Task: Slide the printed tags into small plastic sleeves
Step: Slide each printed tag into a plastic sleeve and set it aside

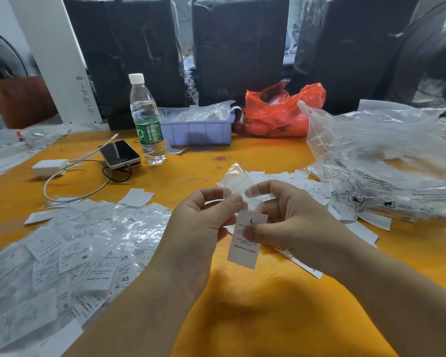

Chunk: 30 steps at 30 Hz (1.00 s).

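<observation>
Inside lilac tray, bagged tags

held tag reads "L" and "MADE IN CHINA", piled tags show "M", "XS", "S"

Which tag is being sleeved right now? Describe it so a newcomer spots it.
On the orange table, look between the two hands at centre. The tag hangs upright from the right hand, printed L and MADE IN CHINA; other tags lie flat in piles.
</observation>
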Each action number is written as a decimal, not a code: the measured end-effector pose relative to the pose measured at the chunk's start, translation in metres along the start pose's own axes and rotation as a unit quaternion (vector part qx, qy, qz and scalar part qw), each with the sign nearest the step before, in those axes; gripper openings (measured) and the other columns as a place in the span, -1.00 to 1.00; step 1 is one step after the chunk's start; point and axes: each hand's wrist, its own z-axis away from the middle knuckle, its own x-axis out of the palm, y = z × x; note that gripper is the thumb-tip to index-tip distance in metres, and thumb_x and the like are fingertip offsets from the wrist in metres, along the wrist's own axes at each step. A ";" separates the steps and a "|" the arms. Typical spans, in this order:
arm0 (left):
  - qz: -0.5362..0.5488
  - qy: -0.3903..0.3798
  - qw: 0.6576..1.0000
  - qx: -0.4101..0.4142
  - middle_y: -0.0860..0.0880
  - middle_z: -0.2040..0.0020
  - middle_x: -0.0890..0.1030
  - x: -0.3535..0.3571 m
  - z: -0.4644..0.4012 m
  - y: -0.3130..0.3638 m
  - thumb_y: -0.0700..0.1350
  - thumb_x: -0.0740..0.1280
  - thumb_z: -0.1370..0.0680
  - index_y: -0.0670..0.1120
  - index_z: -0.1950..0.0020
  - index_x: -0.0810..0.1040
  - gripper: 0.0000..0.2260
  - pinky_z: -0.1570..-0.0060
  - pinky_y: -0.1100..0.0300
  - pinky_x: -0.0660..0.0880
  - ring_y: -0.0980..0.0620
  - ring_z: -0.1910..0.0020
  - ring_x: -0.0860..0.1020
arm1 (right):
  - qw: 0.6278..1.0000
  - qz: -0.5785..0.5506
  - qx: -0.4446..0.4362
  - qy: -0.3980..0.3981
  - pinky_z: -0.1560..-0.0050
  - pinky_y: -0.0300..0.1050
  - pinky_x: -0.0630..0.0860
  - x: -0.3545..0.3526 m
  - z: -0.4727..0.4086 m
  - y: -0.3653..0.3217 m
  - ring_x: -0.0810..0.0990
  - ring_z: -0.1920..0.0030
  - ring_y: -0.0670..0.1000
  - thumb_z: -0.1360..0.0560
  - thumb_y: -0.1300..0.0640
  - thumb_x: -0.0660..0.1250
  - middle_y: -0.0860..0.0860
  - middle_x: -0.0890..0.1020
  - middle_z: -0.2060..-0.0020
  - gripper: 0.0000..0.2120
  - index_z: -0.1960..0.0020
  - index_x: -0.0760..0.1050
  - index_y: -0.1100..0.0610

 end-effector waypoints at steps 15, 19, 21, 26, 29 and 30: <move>0.079 0.063 0.995 -0.017 0.08 0.28 0.68 -0.003 -0.006 -0.003 0.03 0.50 -0.13 0.01 0.01 0.57 -0.55 0.12 0.15 0.40 0.05 0.16 0.52 | 1.000 -0.011 0.013 -0.010 0.40 -0.21 0.36 0.000 0.001 -0.003 0.58 0.30 0.02 -0.38 0.45 0.44 0.03 0.66 0.34 -0.62 -0.10 0.50 0.13; 0.076 0.067 0.995 -0.014 0.09 0.28 0.68 -0.003 -0.007 -0.003 0.06 0.51 -0.11 0.01 0.01 0.57 -0.52 0.12 0.14 0.40 0.04 0.14 0.52 | 0.999 -0.027 0.000 -0.017 0.16 0.11 0.35 0.000 0.003 -0.005 0.57 0.14 0.24 -0.37 0.44 0.45 0.07 0.65 0.30 -0.59 -0.12 0.50 0.12; 0.076 0.070 0.994 -0.015 0.08 0.26 0.68 -0.004 -0.007 -0.004 0.07 0.51 -0.11 0.02 0.00 0.57 -0.51 0.11 0.14 0.40 0.04 0.14 0.53 | 1.000 -0.026 -0.003 -0.018 0.10 0.16 0.35 0.001 0.003 -0.006 0.58 0.12 0.27 -0.37 0.43 0.46 0.06 0.66 0.30 -0.59 -0.12 0.50 0.11; 0.068 0.069 0.995 -0.011 0.07 0.24 0.68 -0.003 -0.006 -0.005 0.12 0.52 -0.05 0.02 0.00 0.58 -0.45 0.12 0.14 0.39 0.04 0.14 0.53 | 1.000 -0.015 -0.001 -0.013 0.06 0.22 0.40 0.001 0.004 -0.006 0.62 0.11 0.27 -0.36 0.41 0.47 0.05 0.67 0.29 -0.58 -0.13 0.50 0.11; 0.068 0.069 0.995 -0.009 0.07 0.24 0.65 -0.002 -0.006 -0.006 0.10 0.52 -0.06 0.02 0.02 0.58 -0.48 0.13 0.14 0.39 0.03 0.16 0.51 | 1.000 -0.012 -0.007 -0.015 0.03 0.28 0.43 0.002 0.003 -0.005 0.62 0.03 0.37 -0.36 0.42 0.47 0.12 0.67 0.26 -0.59 -0.13 0.51 0.11; 0.069 0.070 0.995 -0.009 0.06 0.23 0.64 -0.002 -0.006 -0.006 0.10 0.52 -0.06 0.02 0.03 0.58 -0.49 0.12 0.13 0.40 0.03 0.17 0.50 | 1.000 -0.013 -0.008 -0.015 0.02 0.31 0.43 0.003 0.003 -0.005 0.60 0.02 0.41 -0.36 0.43 0.46 0.18 0.66 0.24 -0.59 -0.12 0.51 0.12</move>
